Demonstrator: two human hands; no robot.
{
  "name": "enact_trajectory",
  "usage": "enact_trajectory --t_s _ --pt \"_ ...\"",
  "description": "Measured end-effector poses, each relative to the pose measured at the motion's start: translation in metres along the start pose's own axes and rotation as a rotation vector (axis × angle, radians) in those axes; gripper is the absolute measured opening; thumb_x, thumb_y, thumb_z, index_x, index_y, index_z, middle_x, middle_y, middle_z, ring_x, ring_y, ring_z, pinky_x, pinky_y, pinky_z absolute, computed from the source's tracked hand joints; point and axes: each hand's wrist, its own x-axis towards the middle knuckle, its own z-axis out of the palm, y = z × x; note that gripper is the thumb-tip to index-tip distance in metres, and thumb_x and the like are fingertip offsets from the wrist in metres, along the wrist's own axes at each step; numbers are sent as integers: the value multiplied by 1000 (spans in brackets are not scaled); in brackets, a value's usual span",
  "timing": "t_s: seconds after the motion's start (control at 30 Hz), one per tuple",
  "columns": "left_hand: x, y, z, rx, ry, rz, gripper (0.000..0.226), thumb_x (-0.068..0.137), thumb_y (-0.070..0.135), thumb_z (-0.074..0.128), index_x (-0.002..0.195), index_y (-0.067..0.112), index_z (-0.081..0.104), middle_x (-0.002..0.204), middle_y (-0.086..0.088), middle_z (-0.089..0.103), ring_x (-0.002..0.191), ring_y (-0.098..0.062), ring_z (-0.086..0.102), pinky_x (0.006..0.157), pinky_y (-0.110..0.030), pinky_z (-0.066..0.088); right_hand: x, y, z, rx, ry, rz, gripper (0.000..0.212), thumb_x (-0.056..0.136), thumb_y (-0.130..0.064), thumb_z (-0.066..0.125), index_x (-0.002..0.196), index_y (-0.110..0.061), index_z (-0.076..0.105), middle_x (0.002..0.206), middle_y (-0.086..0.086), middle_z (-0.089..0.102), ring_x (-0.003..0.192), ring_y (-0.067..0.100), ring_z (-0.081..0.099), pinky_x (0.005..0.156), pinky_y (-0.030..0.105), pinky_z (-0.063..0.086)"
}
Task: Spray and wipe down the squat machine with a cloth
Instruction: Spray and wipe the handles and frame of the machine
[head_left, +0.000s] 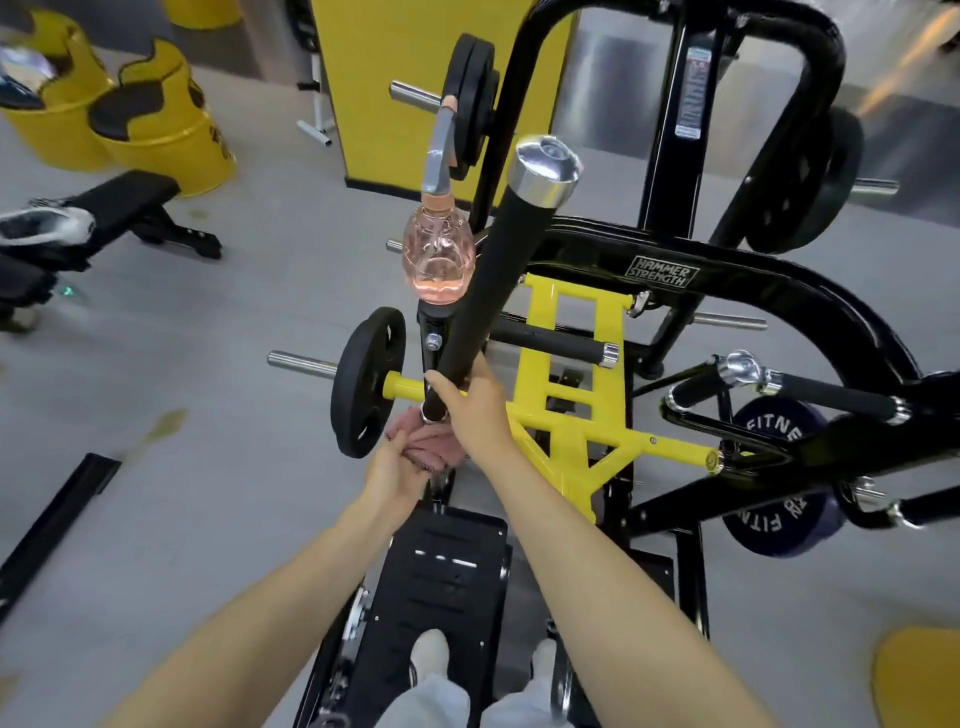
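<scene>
The black and yellow squat machine (571, 415) fills the middle and right of the view. A long black handle bar with a chrome cap (498, 265) rises toward me. My right hand (475, 410) grips that bar near its lower end. Just below it, my left hand (397, 465) holds a bunched pink cloth (434, 449) against the base of the bar. A clear spray bottle with pink liquid (439, 254) stands upright on a black post of the machine, left of the bar, with nobody touching it.
I stand on the black footplate (441, 561). Black weight plates (371, 382) sit on chrome pegs at left and back. A purple plate (774, 478) is at right. A black bench (130, 208) and yellow drums (161, 130) stand on the grey floor at left.
</scene>
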Motion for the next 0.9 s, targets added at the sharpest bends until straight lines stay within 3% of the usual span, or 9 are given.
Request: enact_trajectory --t_s 0.07,0.17,0.23,0.33,0.47,0.57,0.7,0.83,0.9 --pt "-5 -1 -9 92 -14 59 32 104 18 32 125 12 55 113 -16 64 104 -29 60 94 -44 45 0 -2 -2 1 -19 0 26 90 -23 63 112 -13 52 102 8 62 89 13 57 78 21 47" --pt "-6 -2 -10 289 17 98 34 103 18 35 133 11 49 122 -20 61 112 -34 59 101 -54 43 -12 4 -7 18 -48 59 42 90 -26 63 127 -16 45 108 -10 52 95 -3 51 84 13 45" --pt "-8 -5 -4 414 63 81 34 104 22 36 133 10 49 109 -21 65 93 -33 65 87 -50 50 -24 25 -11 -9 -6 169 54 90 -30 62 136 -16 38 116 -13 44 105 1 49 91 18 43" --pt "-23 -14 18 438 33 -24 46 102 38 38 129 2 48 79 -23 59 63 -31 59 61 -37 51 -39 54 -25 -39 -60 412 42 95 -31 54 133 -14 47 116 1 57 98 12 55 81 24 46" --pt "-50 -28 49 416 -192 -195 53 93 60 37 126 24 57 116 -16 65 97 -31 66 84 -46 53 -45 67 -52 59 -182 552 38 95 -41 52 127 -21 47 112 -1 58 100 17 58 77 30 52" --pt "-64 -32 67 459 -247 -242 58 89 64 40 133 30 52 119 -12 64 105 -27 66 95 -49 49 -39 75 -72 119 -194 583 27 95 -30 55 120 -22 50 108 -2 61 90 13 61 69 29 53" --pt "-72 -20 71 661 -98 -170 41 100 51 31 134 28 36 116 -12 66 100 -28 68 89 -43 52 -30 88 -84 174 -95 693 28 94 -13 52 120 -5 58 109 11 65 102 31 62 90 43 52" --pt "-56 -3 60 847 235 -41 39 101 26 44 137 14 37 109 -9 62 90 -25 65 78 -35 47 -21 97 -85 196 -9 764 27 95 -9 51 122 -5 55 117 9 60 112 33 57 85 34 48" --pt "-43 8 59 949 281 0 40 98 16 46 137 15 36 110 -8 57 96 -24 58 82 -37 45 -12 99 -78 176 -18 784 28 94 -8 53 122 -3 54 120 12 60 112 34 57 84 36 48"
